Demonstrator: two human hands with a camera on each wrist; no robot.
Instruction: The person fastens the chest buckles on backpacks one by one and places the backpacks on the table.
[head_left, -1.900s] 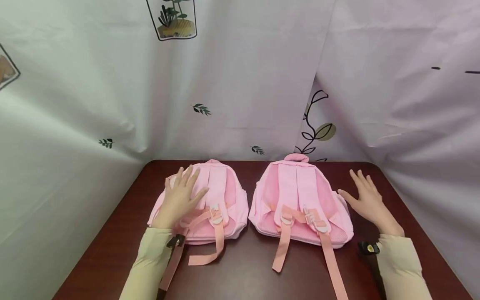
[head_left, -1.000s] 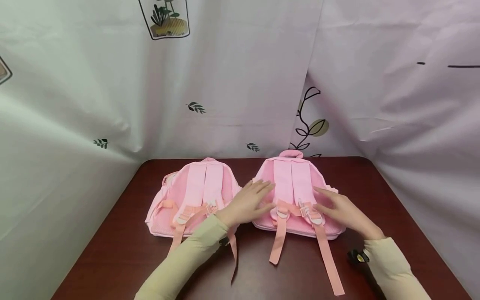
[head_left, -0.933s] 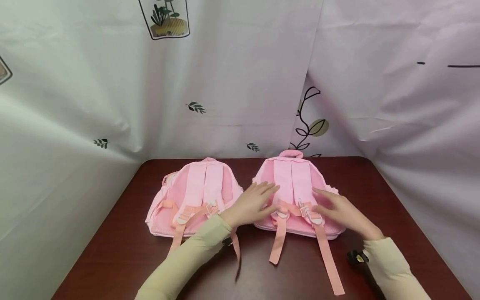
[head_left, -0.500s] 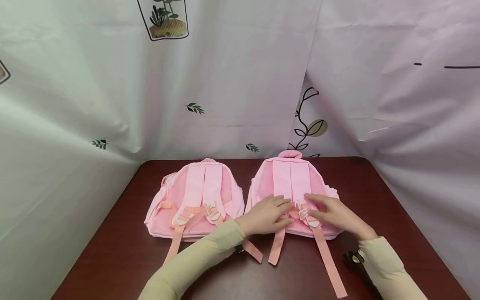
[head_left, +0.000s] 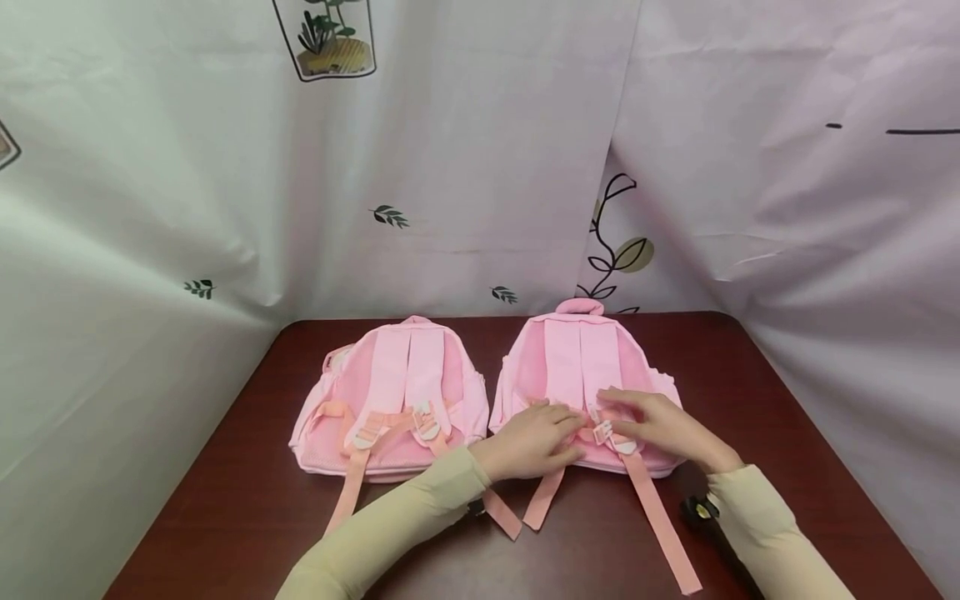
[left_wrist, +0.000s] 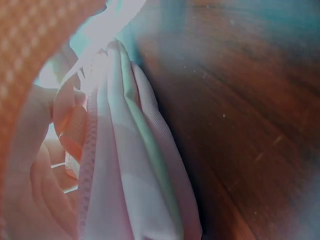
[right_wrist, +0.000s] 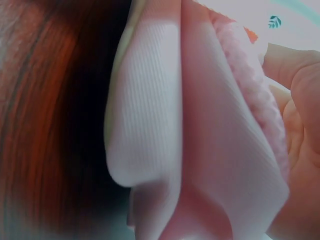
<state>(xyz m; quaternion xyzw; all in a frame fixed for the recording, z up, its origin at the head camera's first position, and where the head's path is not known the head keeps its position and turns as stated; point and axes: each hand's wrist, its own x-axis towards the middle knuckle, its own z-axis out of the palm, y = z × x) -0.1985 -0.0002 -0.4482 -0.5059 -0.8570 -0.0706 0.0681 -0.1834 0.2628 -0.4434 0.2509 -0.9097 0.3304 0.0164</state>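
Observation:
Two pink backpacks lie with their shoulder straps facing up. My hands are at the right-hand backpack (head_left: 528,371). The left hand (head_left: 528,442) reaches across to its lower left shoulder strap, thumb and fingers bent about the orange webbing strap (left_wrist: 75,132). Opposite it, the right hand (head_left: 667,427) has its fingers and thumb at the lower right shoulder strap, beside the pale buckle (head_left: 602,432). Its fingertips are partly hidden, so their grip is unclear. The left-hand backpack (head_left: 465,375) lies untouched under the left forearm's far side.
The dark wooden table (head_left: 232,500) carries both backpacks. A loose orange strap end (head_left: 663,525) hangs towards me from the right-hand backpack. Behind stands a pale printed cloth backdrop (head_left: 480,167), which also closes in both sides.
Both hands came from higher and wider apart onto the right-hand backpack's strap ends. The left hand left the other backpack. Lately the buckle and the left strap end shifted slightly left.

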